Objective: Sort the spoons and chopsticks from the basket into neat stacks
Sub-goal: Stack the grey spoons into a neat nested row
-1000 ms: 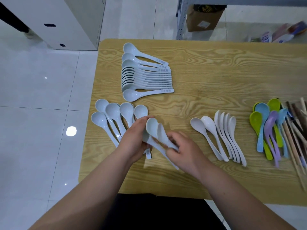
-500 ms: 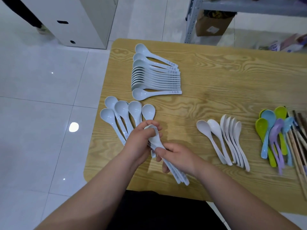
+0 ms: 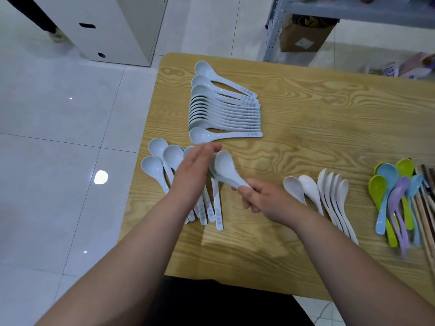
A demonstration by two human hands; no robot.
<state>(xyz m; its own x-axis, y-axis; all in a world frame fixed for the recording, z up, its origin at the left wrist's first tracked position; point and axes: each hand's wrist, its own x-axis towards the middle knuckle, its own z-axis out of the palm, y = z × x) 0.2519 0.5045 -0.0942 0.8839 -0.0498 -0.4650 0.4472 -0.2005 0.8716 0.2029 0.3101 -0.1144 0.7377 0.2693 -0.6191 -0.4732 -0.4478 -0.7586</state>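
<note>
My right hand [image 3: 261, 198] is clenched around the handles of a small nested stack of pale blue spoons [image 3: 224, 167]; their bowls point up and away from me, just beyond my fingers [image 3: 244, 192]. My left hand [image 3: 193, 170] is loose and flat, fingers extended and slightly blurred, held just beside the bowls of that stack — I cannot tell whether it touches them.

Under and to the left of my left hand lies a fan of pale blue spoons [image 3: 162, 165] on the wooden counter [image 3: 329, 118], bowls away from me, handles toward me, the handle ends showing below my wrist. Beyond my left fingers, further up the counter, sits a tidy row of long-handled blue spoons [image 3: 223, 111], overlapped one on another with bowls to the left and handles to the right.

To the right of my right hand, near but apart from it, lie white spoons [image 3: 329, 196] — two flat and several nested on their sides. Well to the right again, at the counter's edge, is a loose pile of coloured spoons [image 3: 395, 198] in green, blue and purple, touching a bundle of chopsticks [image 3: 426, 208] that runs out of view.

Past the counter's far side stand a white cabinet [image 3: 101, 24] and a metal shelf with a cardboard box [image 3: 303, 34] beneath.
</note>
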